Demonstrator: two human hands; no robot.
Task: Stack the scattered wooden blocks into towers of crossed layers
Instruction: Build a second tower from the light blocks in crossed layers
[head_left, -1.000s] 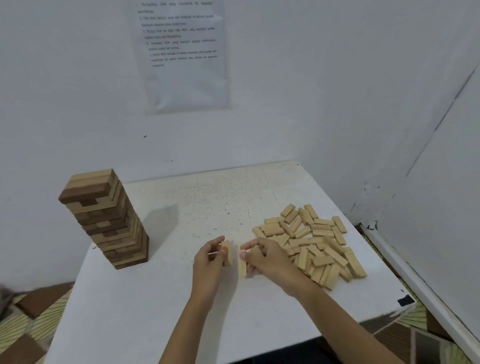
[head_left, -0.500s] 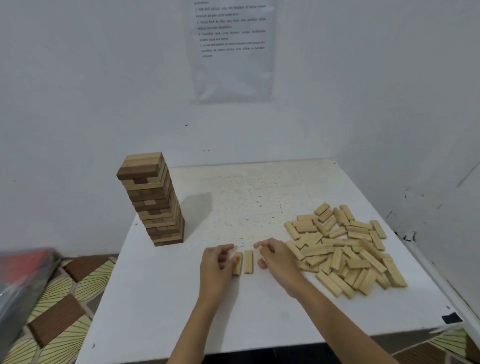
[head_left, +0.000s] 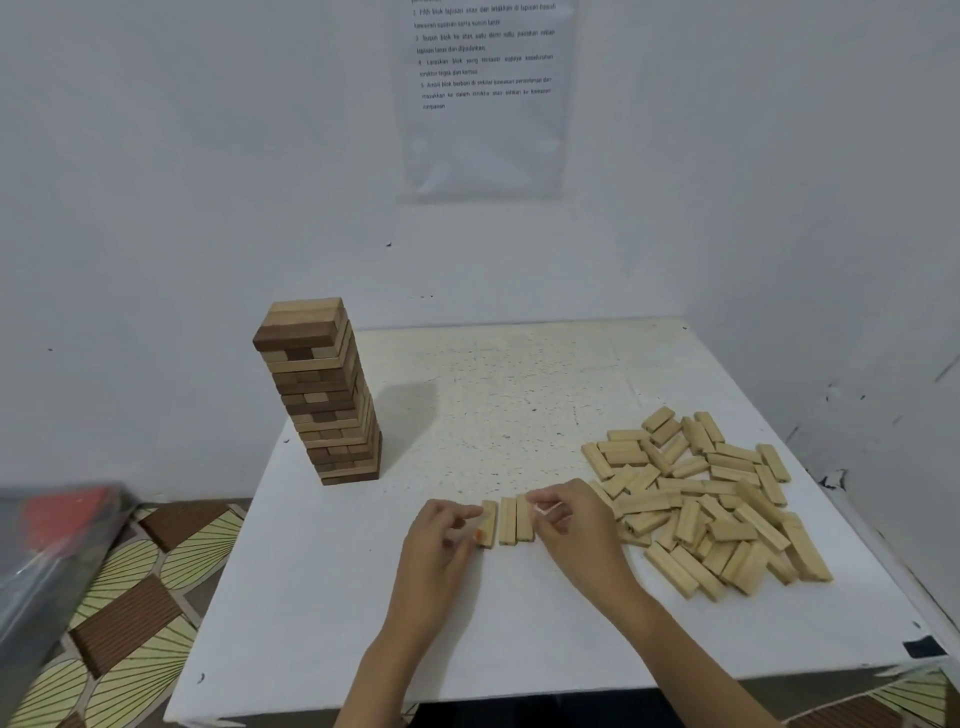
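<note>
White walls close in a white counter (head_left: 322, 623) set in a corner. At its far left stands one finished tower (head_left: 322, 389) of dark and pale blocks in crossed layers. Near the front edge, the left hand (head_left: 441, 540) has its grip pinched on the left block (head_left: 487, 522) of a row of three (head_left: 507, 520) lying flat, side by side. The right hand (head_left: 571, 525) curls against the right block (head_left: 523, 517). Whether that grip holds it or only nudges it, I cannot tell. Just to the right lies the pile (head_left: 701, 504) of loose pale blocks.

As I read it, one tower is done, a second is at its first layer, and nearly the whole pile is left. A printed sheet (head_left: 485, 130) on the wall carries numbered lines, partly legible: "Susun blok ke atas satu demi satu" and "Ambil blok berbaki".
</note>
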